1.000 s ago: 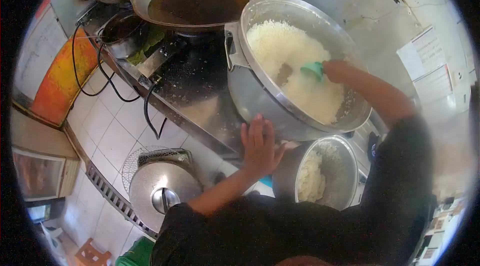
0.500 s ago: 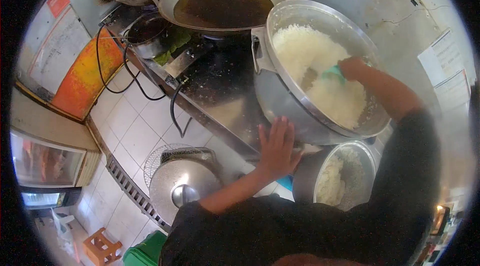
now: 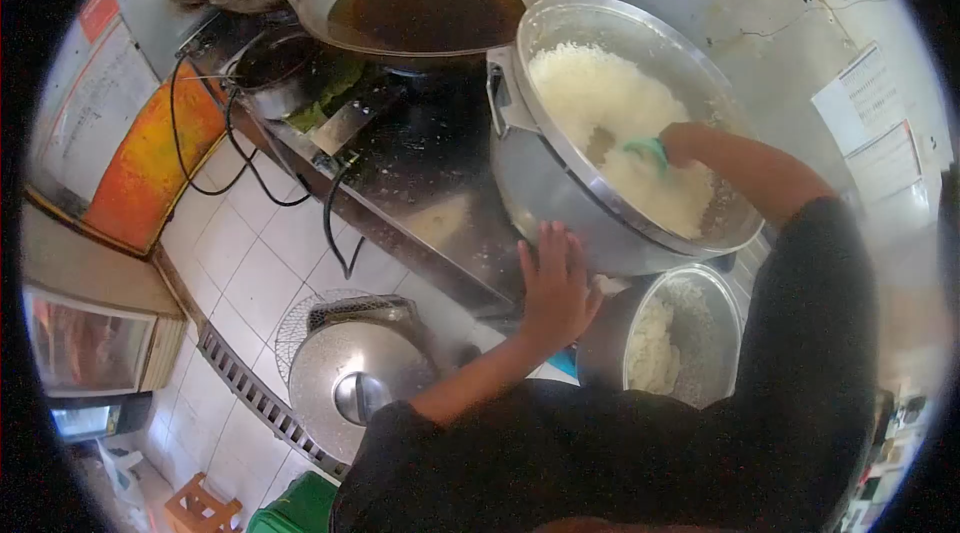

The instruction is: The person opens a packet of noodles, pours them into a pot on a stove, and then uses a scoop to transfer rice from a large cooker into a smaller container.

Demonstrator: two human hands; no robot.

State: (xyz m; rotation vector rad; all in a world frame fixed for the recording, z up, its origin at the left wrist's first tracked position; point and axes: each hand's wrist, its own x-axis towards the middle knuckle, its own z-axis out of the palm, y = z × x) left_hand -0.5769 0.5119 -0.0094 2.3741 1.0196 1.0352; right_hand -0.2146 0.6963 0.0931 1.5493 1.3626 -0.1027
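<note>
A large metal pot (image 3: 590, 223) stands tilted on the stove counter, holding a heap of white rice (image 3: 585, 93). Inside it, my right hand (image 3: 690, 146) is wrapped round a light green scoop (image 3: 648, 153), which touches the rice. My left hand (image 3: 556, 283) lies with fingers spread against the pot's lower outer side. Just below the big pot is a smaller metal pot (image 3: 610, 343) with more rice (image 3: 652, 348) in it.
A wide wok of dark liquid (image 3: 425, 13) sits at the back of the counter (image 3: 430, 203), beside a small pan (image 3: 275, 68). Lower left are a lidded pot (image 3: 350, 373), a green bin (image 3: 300, 506) and an orange stool (image 3: 200, 505) on the tiled floor.
The camera view has shifted a little, moving most things left. The scoop in my right hand sits at a slightly different angle in the rice; my left hand stays against the pot.
</note>
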